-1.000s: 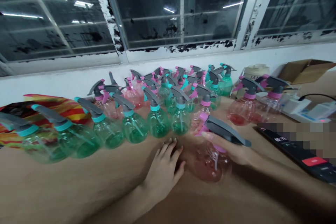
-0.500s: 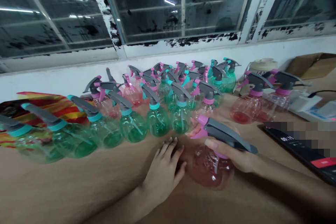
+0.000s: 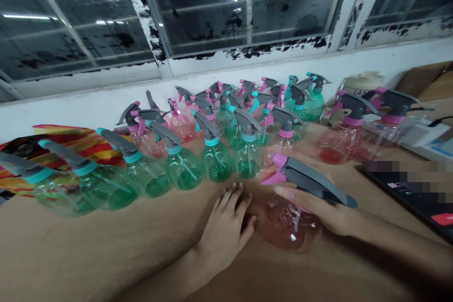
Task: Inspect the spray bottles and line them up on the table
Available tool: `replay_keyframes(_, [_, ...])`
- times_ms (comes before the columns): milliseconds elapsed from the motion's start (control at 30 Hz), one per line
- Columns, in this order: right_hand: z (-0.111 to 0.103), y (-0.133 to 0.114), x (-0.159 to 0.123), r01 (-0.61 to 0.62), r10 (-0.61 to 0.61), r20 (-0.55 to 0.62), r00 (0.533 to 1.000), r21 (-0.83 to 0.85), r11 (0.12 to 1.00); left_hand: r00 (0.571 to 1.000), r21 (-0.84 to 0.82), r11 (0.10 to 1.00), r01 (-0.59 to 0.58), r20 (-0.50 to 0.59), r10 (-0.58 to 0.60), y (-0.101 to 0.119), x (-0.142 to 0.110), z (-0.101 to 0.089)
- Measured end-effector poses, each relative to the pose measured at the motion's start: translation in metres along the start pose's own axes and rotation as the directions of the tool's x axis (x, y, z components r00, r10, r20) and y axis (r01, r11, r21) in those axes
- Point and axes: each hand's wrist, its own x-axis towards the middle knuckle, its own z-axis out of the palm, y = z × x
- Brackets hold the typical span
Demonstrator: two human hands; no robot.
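Note:
My right hand (image 3: 320, 210) is wrapped round the neck of a pink spray bottle (image 3: 292, 221) with a grey and pink trigger head (image 3: 307, 180); the bottle stands on the brown table (image 3: 88, 250). My left hand (image 3: 226, 229) lies flat on the table just left of that bottle, fingers stretched out and holding nothing. Right behind the hands stands a row of green spray bottles (image 3: 215, 158) with teal collars.
Several more green and pink spray bottles (image 3: 247, 104) crowd the table back to the white wall under the windows. Two pink bottles (image 3: 339, 139) stand at the right. A striped red and yellow cloth (image 3: 78, 144) lies at the left, a dark phone (image 3: 421, 198) at the right.
The view has shifted slightly; my right hand and the pink bottle have stayed together, drifting a little right in the picture. My left hand rests in the same spot.

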Motion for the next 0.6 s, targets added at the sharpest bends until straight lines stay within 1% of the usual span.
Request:
replay_keyframes(200, [-0.001,-0.004,0.001,0.008,-0.008,-0.005,1.0,0.013,1.0,1.0,-0.012,1.0,-0.01,-0.027,0.01,-0.001,0.0,0.001])
replay_keyframes(367, [-0.004,-0.004,-0.001,0.046,-0.045,0.056,0.997,-0.012,0.999,1.0,-0.004,1.0,-0.007,-0.019,0.006,0.0,0.0,0.0])
replay_keyframes(433, [-0.004,-0.001,-0.004,0.025,-0.026,0.072,0.997,0.013,1.0,1.0,-0.002,1.0,-0.007,-0.025,0.007,-0.001,-0.001,0.0])
replay_keyframes(500, [-0.003,0.003,-0.007,-0.024,0.022,0.066,0.998,0.028,0.999,0.999,-0.007,1.0,-0.01,-0.033,0.01,-0.001,-0.001,0.001])
replay_keyframes(600, [-0.003,0.006,-0.009,-0.055,0.056,0.046,0.997,-0.003,0.998,0.999,-0.011,1.0,-0.01,-0.038,0.01,-0.002,-0.001,0.002])
